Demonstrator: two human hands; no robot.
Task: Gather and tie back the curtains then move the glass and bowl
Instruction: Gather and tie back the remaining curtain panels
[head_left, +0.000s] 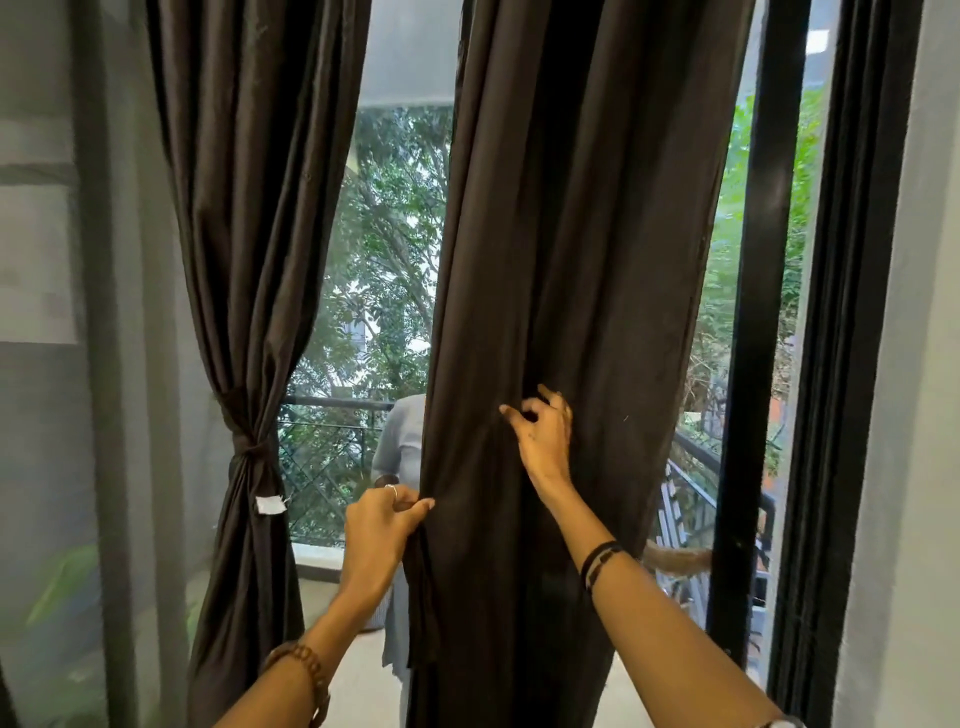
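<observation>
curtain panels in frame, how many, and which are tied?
2. Left curtain is already tied back with a tie. Middle curtain hangs loose; left hand grips its edge, right hand touches its front. More may hang outside the frame.

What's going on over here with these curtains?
A person is gathering the right dark curtain at a balcony door. Their left hand pinches its left edge, and their right hand rests higher up on the folds with loosely curled fingers. The left curtain is already bunched and tied back with a tie. No glass or bowl shows in view.
</observation>
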